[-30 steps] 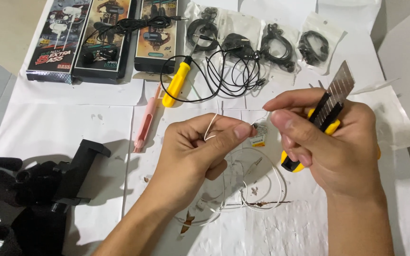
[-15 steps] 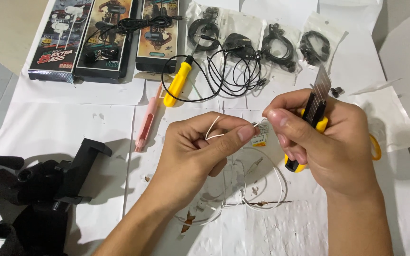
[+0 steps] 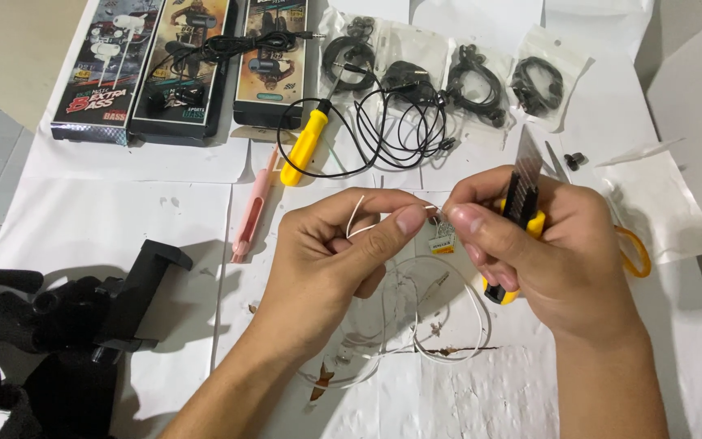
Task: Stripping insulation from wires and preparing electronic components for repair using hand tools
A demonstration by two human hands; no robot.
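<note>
Both hands meet at centre, fingertips almost touching. Left hand [image 3: 335, 252] pinches a thin white wire [image 3: 365, 223] between thumb and forefinger, closed on it. Right hand [image 3: 546, 252] is clamped around a yellow utility knife [image 3: 522, 203], blade pointing up and away, while its thumb and forefinger also nip the wire end beside a small yellow tag [image 3: 442, 242].

Key relation: the wire's held stretch runs roughly left-right between the 2 pinches, short and taut, with a loose tail curving up from the left fingers. Both hands are on it; the right hand's fingertips sit at the stripped end, the left just behind. Knife blade stands above and slightly right of that end, not touching it as far as I can tell.

Nearer than the hands, the rest of the white wire lies in loose loops [image 3: 448, 325] on the white paper [image 3: 164, 236], with small scraps around. Near left: a black phone-holder stand [image 3: 99, 317].

Past the hands: pink pen-like tool [image 3: 252, 213] lying near-far, yellow-handled screwdriver [image 3: 305, 146] angled across a tangle of black earphone cable [image 3: 400, 122]. A yellow rubber band [image 3: 634, 252] lies right of the right hand.

Far edge: 3 boxed earphone packs [image 3: 180, 65] at left, 4 clear bags of black earphones [image 3: 473, 73] in a row to the right.
</note>
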